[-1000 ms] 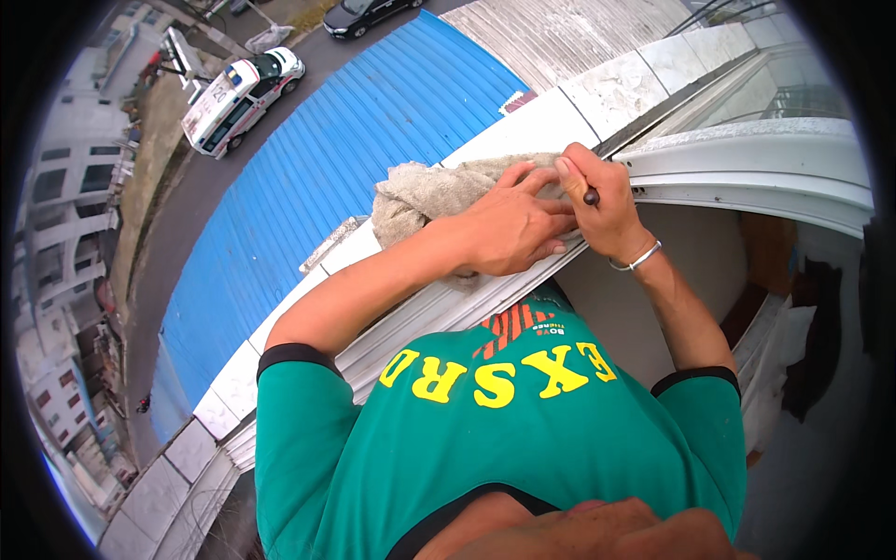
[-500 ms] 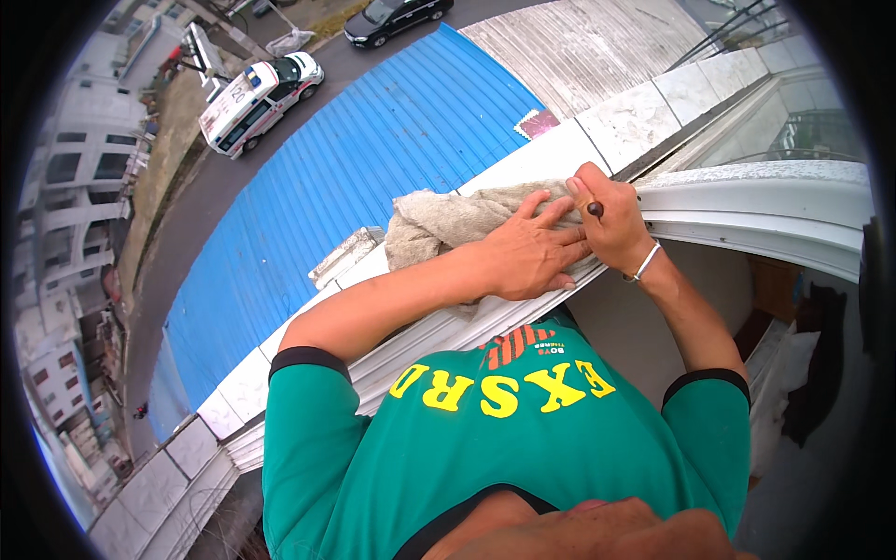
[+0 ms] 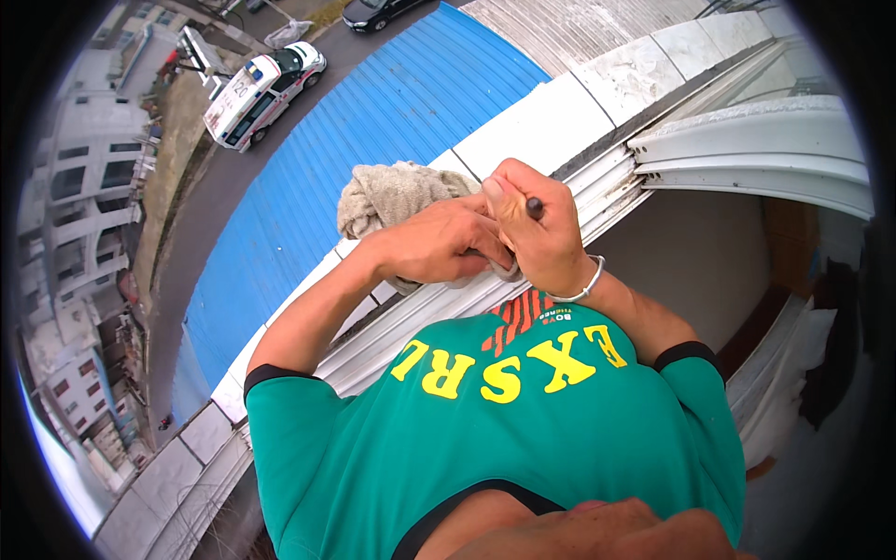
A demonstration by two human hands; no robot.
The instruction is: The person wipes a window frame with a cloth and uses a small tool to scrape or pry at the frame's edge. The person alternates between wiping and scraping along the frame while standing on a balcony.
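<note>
A: Where does the rumpled, beige-grey terry cloth lie?

B: It is bunched across the white, stone-tiled ledge, reaching from the outer edge toward the white, ridged window track along the inner edge. Whether the bunch overhangs the outer edge is unclear.

A: Why does the left hand rest there?

B: It covers the cloth from above, fingers bent and close together, presumably to steady the loose fabric. Whether they pinch a fold cannot be told.

A: And the right hand?

B: Its fingers are wrapped around a dark, round-ended, rod-like handle. The rounded end projects past the fist; the remainder is hidden. Such a wrap probably gives firm control from above.

A: Why are the hands so close?

B: Seemingly so that one braces the other. The white-framed window sash stands to their right, leaving this stretch of track within reach.
</note>
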